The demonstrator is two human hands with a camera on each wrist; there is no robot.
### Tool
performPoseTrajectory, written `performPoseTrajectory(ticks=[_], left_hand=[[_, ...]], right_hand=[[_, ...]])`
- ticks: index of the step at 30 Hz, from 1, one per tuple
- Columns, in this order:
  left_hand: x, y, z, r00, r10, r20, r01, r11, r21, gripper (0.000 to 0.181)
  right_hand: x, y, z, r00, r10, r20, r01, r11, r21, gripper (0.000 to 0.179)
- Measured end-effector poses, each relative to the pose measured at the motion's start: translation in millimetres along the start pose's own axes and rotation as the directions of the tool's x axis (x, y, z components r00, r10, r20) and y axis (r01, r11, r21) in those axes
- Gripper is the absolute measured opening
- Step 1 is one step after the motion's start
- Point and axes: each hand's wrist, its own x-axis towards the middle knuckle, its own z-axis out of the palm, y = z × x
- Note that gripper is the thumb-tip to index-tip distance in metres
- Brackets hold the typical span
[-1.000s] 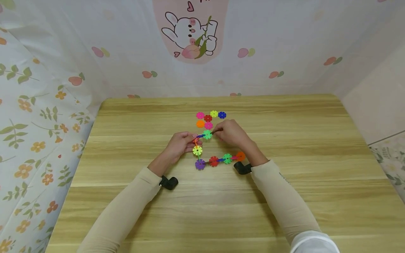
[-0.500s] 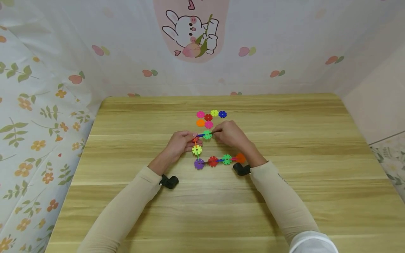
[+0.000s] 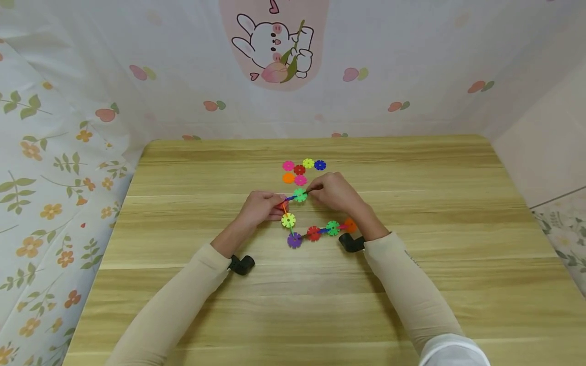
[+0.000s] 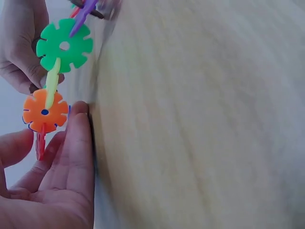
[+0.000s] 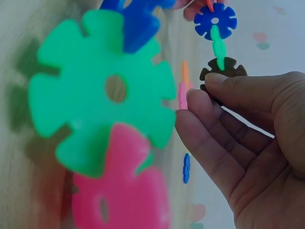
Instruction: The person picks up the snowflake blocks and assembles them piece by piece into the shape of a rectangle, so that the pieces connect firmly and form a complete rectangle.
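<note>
the disc chain (image 3: 288, 220) over the surface (image 3: 293, 305) has its purple disc (image 3: 295, 240) shifting rightward (likely harmless to the joining), the left hand (image 3: 263, 207) keeping its grip pinched on a red disc (image 4: 40, 145), the right hand (image 3: 336, 193) on a brown disc (image 5: 232, 67).

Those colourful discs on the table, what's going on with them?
A person's left hand holds a chain of colourful, notched plastic discs at one bend. Their right hand pinches a dark brown, notched plastic disc at one end of the chain. Six more colourful, notched plastic discs lie farther away on the wood-grain table.
</note>
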Motion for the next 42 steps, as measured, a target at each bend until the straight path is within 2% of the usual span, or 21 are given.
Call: performPoseTrajectory(ticks=[3,6,15,20,24,29,37,42], left_hand=[[-1.0,2.0,0.3,0.999,0.031,0.023,-0.032,0.999,0.037,0.029],[-1.6,4.7,1.1,0.998,0.046,0.047,-0.048,0.998,0.038,0.029],[1.3,8.3,1.2,0.995,0.038,0.093,-0.035,0.999,-0.035,0.028],[1.4,7.2,-1.1,0.994,0.042,0.096,-0.038,0.999,-0.036,0.024],[0.7,6.1,-3.8,0.995,0.033,0.09,-0.032,0.999,-0.016,0.024],[-0.1,4.5,-7.1,0.996,0.018,0.092,-0.018,1.0,0.005,0.023],[-3.8,3.5,-10.7,0.994,0.002,0.113,-0.007,0.999,0.049,0.022],[-7.2,5.2,-10.9,0.99,0.004,0.138,-0.01,0.999,0.043,0.023]], right_hand=[[-0.9,-3,-1,1.0,-0.008,0.006,0.008,1.0,0.014,0.016],[-1.4,-6,-1,1.0,-0.022,0.015,0.022,1.0,0.017,0.016],[-0.2,-13,1,0.998,-0.055,0.042,0.055,0.998,0.015,0.015],[0.8,-13,-1,0.995,-0.061,0.079,0.06,0.998,0.014,0.017],[2.9,-9,-7,0.994,-0.036,0.099,0.034,0.999,0.02,0.019],[9.0,-3,-17,0.993,0.028,0.117,-0.038,0.995,0.087,0.022],[21.1,5,-26,0.989,0.085,0.123,-0.11,0.968,0.223,0.025],[29.3,12,-27,0.983,0.107,0.148,-0.144,0.953,0.265,0.028]])
